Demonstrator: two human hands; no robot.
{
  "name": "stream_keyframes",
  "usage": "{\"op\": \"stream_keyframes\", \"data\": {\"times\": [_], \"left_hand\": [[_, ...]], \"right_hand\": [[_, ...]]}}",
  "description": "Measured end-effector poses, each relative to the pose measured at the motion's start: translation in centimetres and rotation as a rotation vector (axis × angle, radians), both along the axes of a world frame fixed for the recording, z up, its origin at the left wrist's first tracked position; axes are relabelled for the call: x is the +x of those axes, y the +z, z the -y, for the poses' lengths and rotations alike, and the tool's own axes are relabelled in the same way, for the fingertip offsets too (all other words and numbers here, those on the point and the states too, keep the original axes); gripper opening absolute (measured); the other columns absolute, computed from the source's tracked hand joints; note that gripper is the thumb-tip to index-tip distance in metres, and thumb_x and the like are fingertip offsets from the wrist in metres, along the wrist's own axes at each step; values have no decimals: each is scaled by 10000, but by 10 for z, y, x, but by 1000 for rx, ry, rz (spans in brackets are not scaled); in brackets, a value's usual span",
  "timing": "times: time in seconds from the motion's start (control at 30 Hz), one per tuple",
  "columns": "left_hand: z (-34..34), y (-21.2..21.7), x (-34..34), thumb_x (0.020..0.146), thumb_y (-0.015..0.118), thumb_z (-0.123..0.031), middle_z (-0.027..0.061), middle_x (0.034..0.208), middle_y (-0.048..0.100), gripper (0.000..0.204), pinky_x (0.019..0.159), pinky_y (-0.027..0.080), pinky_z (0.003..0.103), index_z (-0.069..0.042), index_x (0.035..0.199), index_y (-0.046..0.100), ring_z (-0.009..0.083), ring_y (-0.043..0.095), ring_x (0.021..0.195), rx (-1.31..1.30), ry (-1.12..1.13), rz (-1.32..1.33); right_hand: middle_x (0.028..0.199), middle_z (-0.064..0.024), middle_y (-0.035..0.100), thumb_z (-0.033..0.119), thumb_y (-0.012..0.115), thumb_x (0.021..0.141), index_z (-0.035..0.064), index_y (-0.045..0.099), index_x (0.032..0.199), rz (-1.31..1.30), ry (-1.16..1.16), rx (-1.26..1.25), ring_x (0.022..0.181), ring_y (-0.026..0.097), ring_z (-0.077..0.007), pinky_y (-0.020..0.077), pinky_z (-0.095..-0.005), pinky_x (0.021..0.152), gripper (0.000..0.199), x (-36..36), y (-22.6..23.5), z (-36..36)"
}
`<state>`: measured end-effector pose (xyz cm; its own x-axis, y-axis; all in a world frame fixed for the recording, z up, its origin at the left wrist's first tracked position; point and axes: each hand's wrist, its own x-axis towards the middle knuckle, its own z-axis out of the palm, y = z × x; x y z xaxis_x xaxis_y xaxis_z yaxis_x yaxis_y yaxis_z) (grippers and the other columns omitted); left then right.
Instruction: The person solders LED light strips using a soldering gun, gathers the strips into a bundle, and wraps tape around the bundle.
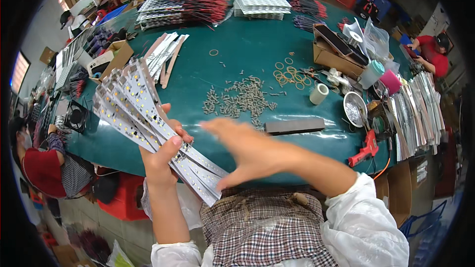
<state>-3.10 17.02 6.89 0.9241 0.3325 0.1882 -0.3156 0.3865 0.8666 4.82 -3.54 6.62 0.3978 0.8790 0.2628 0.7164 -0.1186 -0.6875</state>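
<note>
The left hand [161, 157] grips a bundle of strips [143, 113] around its middle, thumb across the near face and fingertips showing at the far side. The right hand [255, 153] is empty and spread, blurred, its thumb at the bundle's lower end; whether it touches cannot be told. The strips are held up over the table's [193, 76] near edge, slanting from upper left to lower right. They are long, thin and flat, with white faces dotted by small yellowish squares and a few black parts. Their upper ends fan apart, greyish and more jumbled at the far left; below the grip they narrow into an overlapping, uneven stack. Small dark and silvery parts show just beside the thumb. Beyond lie a grey bar [294, 126], a heap of screws [242, 98] and rubber bands [287, 76].
</note>
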Motion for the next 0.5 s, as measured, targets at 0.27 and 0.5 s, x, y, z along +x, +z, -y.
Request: {"op": "stream_keyframes", "data": {"times": [0.27, 0.5], "left_hand": [[47, 7, 17, 649, 742, -106, 115, 865, 637, 769, 671, 544, 310, 73, 1340, 456, 192, 661, 712, 170, -220, -210], [77, 3, 27, 631, 772, -116, 94, 842, 655, 763, 683, 547, 312, 91, 1316, 506, 181, 655, 727, 246, -403, -347]], "right_hand": [[1194, -139, 587, 155, 728, 701, 18, 599, 1221, 635, -949, -323, 1138, 548, -345, 446, -455, 952, 553, 130, -32, 159], [1033, -166, 685, 200, 656, 777, 13, 700, 927, 165, -1174, -563, 1015, 636, -362, 515, -460, 841, 243, 159, -83, 182]]}}
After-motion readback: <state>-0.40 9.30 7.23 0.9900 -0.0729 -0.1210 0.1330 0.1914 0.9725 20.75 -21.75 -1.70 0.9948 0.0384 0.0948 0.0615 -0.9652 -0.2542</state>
